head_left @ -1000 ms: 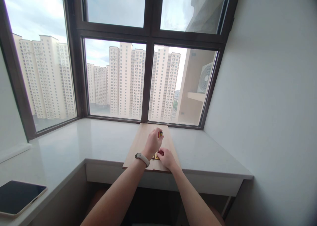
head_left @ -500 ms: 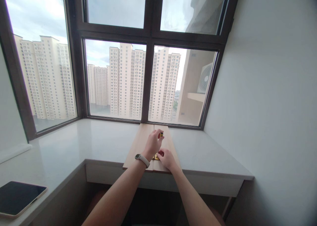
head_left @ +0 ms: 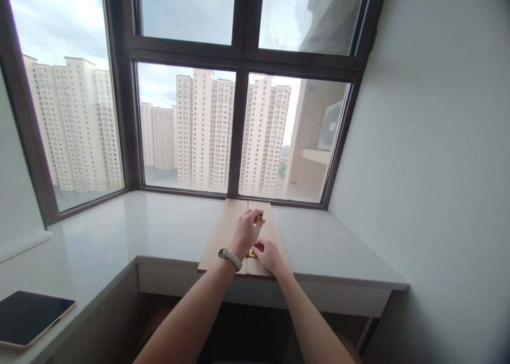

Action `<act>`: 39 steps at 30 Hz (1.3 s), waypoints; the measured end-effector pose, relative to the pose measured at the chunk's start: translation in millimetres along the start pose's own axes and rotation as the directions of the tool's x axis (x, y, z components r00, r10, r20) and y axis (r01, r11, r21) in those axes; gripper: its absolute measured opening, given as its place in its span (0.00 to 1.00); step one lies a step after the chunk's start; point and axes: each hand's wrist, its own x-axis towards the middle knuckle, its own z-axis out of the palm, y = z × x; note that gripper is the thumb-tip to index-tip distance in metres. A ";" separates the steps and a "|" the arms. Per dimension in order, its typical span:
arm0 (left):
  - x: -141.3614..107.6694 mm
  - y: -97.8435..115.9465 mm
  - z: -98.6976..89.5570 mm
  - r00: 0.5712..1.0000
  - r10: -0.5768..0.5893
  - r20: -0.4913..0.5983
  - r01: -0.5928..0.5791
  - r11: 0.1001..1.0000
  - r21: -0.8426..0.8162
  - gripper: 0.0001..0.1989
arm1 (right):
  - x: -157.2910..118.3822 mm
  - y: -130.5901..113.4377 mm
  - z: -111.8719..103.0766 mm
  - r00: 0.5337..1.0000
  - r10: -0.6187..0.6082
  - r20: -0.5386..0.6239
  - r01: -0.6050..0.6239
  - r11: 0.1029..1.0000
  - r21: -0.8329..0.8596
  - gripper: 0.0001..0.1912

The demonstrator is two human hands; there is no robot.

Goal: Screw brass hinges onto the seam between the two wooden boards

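Over two pale wooden boards (head_left: pixel 227 226), my left hand (head_left: pixel 246 230) is raised with its fingers closed around a small yellow-and-black tool with some red (head_left: pixel 260 218). Only a short end of this tool shows; my fingers hide the rest. A watch with a light band (head_left: pixel 231 259) is on the left wrist. Lower and to the right, my right hand (head_left: pixel 269 255) rests on the boards, its fingers closed at a brass-coloured hinge (head_left: pixel 252 253). The hinge lies by the seam between the boards, partly covered by my fingers.
The boards lie side by side across a white counter (head_left: pixel 167 226), slightly past its front edge. A tablet (head_left: pixel 32 319) lies at the lower left. Dark-framed windows (head_left: pixel 239 125) stand behind the counter, and a white wall (head_left: pixel 430 130) bounds the right.
My left hand and the tool have shifted very slightly, while the right hand stays at the hinge. The boards have not moved.
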 end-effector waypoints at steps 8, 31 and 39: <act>-0.4 -3.3 0.9 1.000 0.024 0.015 -0.024 0.999 -0.037 0.15 | -0.9 -3.4 -1.8 1.000 -0.005 0.003 0.005 1.000 0.000 0.04; -1.8 -1.5 0.1 1.000 -0.009 0.029 0.010 1.000 -0.012 0.10 | -1.4 -3.5 -2.1 1.000 0.004 0.006 -0.004 1.000 -0.006 0.05; 0.1 0.0 -0.7 1.000 -0.015 -0.004 0.015 0.999 0.031 0.11 | -1.9 -4.7 -3.0 1.000 0.009 0.010 -0.009 1.000 0.000 0.04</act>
